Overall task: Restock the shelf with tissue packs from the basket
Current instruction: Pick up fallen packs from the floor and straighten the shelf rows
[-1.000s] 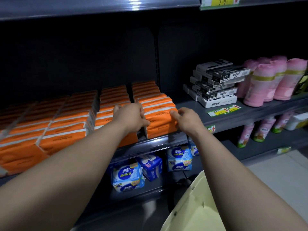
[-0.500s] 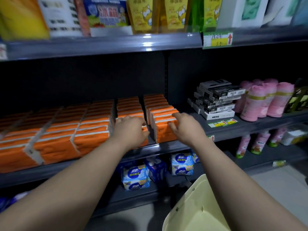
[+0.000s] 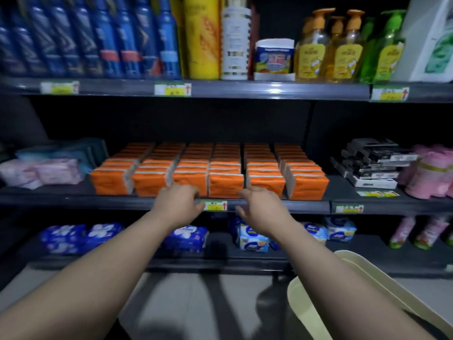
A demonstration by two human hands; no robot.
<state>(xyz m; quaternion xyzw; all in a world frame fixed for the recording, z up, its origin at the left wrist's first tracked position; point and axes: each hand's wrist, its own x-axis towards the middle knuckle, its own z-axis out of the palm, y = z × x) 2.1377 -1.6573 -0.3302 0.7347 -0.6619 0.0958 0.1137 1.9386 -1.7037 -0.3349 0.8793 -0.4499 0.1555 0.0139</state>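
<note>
The left hand (image 3: 180, 204), loosely curled, and the right hand (image 3: 259, 208), slack-fingered, hold nothing at the shelf (image 3: 98, 201) lip, with orange packs (image 3: 225, 185) just beyond at 12 o'clock and the basket (image 3: 367, 266) at 5 o'clock, nearer the right.

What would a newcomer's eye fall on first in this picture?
The bright orange tissue packs, lined up in neat rows on the middle shelf, stand out most against the dark shelving. Just in front of them, the left hand and the right hand reach toward its front edge, holding nothing. A cream basket sits at the lower right.
</note>
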